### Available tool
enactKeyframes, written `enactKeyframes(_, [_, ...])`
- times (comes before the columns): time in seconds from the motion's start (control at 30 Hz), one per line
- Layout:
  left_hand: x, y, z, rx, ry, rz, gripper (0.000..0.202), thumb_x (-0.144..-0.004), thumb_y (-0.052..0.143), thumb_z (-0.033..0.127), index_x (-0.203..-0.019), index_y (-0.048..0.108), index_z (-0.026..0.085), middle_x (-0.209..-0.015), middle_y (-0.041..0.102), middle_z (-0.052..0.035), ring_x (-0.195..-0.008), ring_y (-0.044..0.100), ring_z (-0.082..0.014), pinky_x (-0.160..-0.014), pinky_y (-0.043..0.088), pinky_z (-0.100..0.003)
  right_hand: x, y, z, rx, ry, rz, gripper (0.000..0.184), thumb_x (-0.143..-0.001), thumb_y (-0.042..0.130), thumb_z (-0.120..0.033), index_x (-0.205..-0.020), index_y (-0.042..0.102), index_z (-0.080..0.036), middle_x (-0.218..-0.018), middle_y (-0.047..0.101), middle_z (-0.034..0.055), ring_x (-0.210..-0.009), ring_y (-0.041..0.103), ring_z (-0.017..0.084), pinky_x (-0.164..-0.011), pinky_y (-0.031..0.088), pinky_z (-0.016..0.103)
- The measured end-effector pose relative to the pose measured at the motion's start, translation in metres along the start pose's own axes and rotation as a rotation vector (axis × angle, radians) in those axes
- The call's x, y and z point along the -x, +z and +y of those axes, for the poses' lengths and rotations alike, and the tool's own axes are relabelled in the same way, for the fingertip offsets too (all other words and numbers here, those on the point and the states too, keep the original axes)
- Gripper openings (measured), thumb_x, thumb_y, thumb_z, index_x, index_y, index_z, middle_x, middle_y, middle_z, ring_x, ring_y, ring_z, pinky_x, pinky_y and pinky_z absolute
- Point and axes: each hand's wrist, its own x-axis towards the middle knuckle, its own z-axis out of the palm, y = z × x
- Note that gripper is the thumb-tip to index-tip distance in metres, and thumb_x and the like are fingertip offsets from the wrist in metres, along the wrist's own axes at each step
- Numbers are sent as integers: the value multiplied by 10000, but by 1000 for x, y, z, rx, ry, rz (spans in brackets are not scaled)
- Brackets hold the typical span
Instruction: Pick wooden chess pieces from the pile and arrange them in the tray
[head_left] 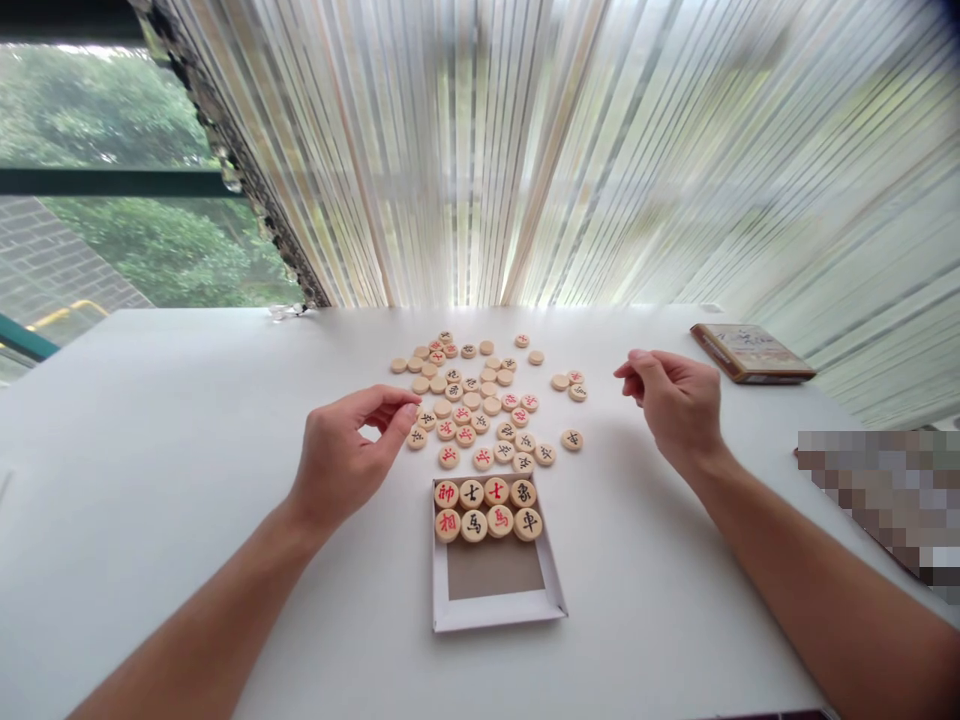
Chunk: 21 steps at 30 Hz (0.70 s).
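Note:
Round wooden xiangqi pieces (465,435) lie scattered over the white table, some with red or black characters up and others blank side up. My left hand (352,440) is at the left edge of this spread, thumb and forefinger pinched together beside the nearest pieces; whether anything is between the tips is hidden. Off to the right of the pieces, my right hand (671,405) hovers with curled fingers, its grasp hidden from view. Between my forearms sits a shallow white box (499,612), with two rows of character-up pieces (473,525) filling its far part.
A brown-edged box (754,352) lies at the back right of the white table (187,420). Beyond the table's far edge hangs a string curtain (480,150). A pixelated patch (877,500) covers something at the right edge.

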Motion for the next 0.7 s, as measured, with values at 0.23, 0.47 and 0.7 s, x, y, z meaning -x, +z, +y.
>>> enactKeyframes(0.23, [1,0,1,-13,23,-3,165,-936,709,316,-959,804,183,-838,809,-20,-727,748,-170,-695,589,-261,-6,8,19,171,-75,-200,297,-952,599,-331,-1128,813,-224,-996,794,82,-789,694,230,-688,544,347])
enactKeyframes(0.47, [3,1,1,-11,30,-23,164,-946,700,314,-973,805,191,-857,818,-22,-743,760,-176,-674,588,-257,-10,15,35,282,-229,-397,422,-975,509,-191,-1286,778,-287,-1401,653,112,-1299,597,337,-1134,463,529])
enactKeyframes(0.7, [3,3,1,-5,42,-35,159,-945,699,304,-984,806,194,-870,818,-21,-747,758,-174,-692,589,-259,-12,9,32,344,-234,-408,314,-991,592,-324,-1210,798,-231,-1125,724,132,-1025,685,311,-939,558,467])
